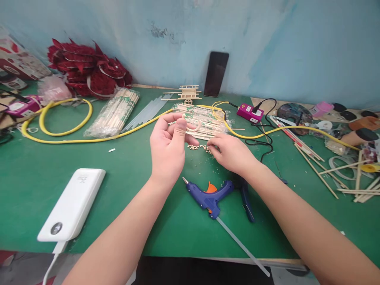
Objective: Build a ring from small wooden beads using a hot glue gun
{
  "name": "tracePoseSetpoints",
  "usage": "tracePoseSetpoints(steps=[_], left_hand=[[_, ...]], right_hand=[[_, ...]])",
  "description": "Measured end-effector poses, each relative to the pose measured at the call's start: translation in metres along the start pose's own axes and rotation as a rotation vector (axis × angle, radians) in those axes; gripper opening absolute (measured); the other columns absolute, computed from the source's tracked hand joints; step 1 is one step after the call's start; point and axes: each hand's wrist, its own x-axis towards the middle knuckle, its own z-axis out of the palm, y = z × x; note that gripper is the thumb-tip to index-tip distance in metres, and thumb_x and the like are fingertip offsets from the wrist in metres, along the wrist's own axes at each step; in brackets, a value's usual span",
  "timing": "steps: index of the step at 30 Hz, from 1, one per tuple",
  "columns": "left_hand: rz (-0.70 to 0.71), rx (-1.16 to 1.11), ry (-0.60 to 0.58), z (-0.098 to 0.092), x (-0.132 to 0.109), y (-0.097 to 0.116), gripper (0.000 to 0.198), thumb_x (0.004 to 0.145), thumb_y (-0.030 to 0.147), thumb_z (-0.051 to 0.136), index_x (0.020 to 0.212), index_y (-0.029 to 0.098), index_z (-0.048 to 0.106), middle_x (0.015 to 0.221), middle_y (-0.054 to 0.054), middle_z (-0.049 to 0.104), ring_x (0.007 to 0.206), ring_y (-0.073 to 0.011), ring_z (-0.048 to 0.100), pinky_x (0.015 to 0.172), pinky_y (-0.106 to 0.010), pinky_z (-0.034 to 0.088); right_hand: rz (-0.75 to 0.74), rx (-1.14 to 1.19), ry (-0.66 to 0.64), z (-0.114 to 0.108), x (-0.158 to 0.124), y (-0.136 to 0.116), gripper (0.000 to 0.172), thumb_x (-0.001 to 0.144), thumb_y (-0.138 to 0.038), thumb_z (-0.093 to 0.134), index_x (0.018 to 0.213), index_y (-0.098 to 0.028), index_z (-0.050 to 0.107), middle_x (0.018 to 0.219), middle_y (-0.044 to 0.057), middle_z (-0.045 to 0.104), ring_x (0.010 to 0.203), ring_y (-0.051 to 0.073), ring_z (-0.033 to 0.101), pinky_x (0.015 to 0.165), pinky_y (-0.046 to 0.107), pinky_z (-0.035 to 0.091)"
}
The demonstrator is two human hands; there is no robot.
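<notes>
Head view over a green-topped workbench set against a scuffed, pale blue wall. The left hand is raised above the bench, thumb and fingers pinched closed on a small curved wooden piece, which shows just past the fingertips, in front of a plastic-wrapped bundle of wooden sticks. The right hand sits low, its fingers curled at the edge of a scatter of small wooden beads; whether it grips one cannot be told. Between the forearms lies a blue hot glue gun with an orange trigger guard and a long glue stick running from its rear. A yellow cable loops across the bench behind the hands, near a magenta power strip. A white power bank lies at left. Further back stand a small wooden model and a dark smartphone leaning on the wall, with red artificial foliage at left and loose wooden sticks at right.
</notes>
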Motion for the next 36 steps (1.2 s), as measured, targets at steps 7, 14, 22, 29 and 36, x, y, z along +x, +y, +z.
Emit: tracePoseSetpoints(steps=[7, 14, 22, 29, 36], left_hand=[[-0.013, 0.0, 0.044, 0.0, -0.001, 0.001, 0.034, 0.103, 0.054, 0.08, 0.102, 0.022, 0.069, 0.102, -0.004, 0.086, 0.064, -0.0145, 0.078, 0.064, -0.028, 0.063], [-0.097, -0.109, 0.096, -0.003, 0.005, 0.0, 0.024, 0.104, 0.043, 0.081, 0.1, 0.022, 0.07, 0.096, -0.001, 0.083, 0.059, -0.0106, 0.074, 0.062, -0.025, 0.062], [-0.107, -0.11, 0.143, -0.006, 0.01, -0.002, 0.027, 0.103, 0.046, 0.082, 0.099, 0.022, 0.07, 0.094, -0.001, 0.082, 0.058, -0.01, 0.071, 0.059, -0.024, 0.061], [-0.14, -0.111, 0.156, -0.007, 0.014, -0.007, 0.02, 0.107, 0.035, 0.077, 0.097, 0.021, 0.068, 0.088, -0.001, 0.08, 0.055, -0.0088, 0.068, 0.059, -0.023, 0.057], [-0.131, -0.104, 0.155, -0.008, 0.014, -0.008, 0.019, 0.108, 0.034, 0.076, 0.098, 0.021, 0.069, 0.088, 0.0, 0.08, 0.055, -0.0085, 0.066, 0.059, -0.022, 0.056]], right_hand=[[0.031, -0.083, -0.055, 0.001, -0.001, -0.014, 0.02, 0.105, -0.016, 0.06, 0.101, -0.019, 0.08, 0.109, 0.011, 0.08, 0.101, 0.027, 0.074, 0.081, 0.036, 0.046], [0.011, -0.131, -0.097, 0.001, 0.001, -0.013, 0.019, 0.101, -0.013, 0.062, 0.094, -0.02, 0.079, 0.103, 0.01, 0.08, 0.1, 0.027, 0.074, 0.08, 0.035, 0.045], [-0.027, -0.16, -0.042, -0.002, 0.012, -0.018, 0.021, 0.105, -0.015, 0.059, 0.106, -0.018, 0.08, 0.113, 0.012, 0.081, 0.105, 0.029, 0.073, 0.08, 0.037, 0.044], [-0.16, -0.19, -0.113, 0.002, 0.033, -0.033, 0.028, 0.111, -0.022, 0.056, 0.103, -0.017, 0.083, 0.104, 0.013, 0.08, 0.1, 0.029, 0.072, 0.081, 0.038, 0.042], [-0.169, -0.205, -0.17, 0.006, 0.038, -0.036, 0.028, 0.11, -0.019, 0.055, 0.104, -0.016, 0.083, 0.107, 0.015, 0.081, 0.099, 0.029, 0.073, 0.08, 0.038, 0.041]])
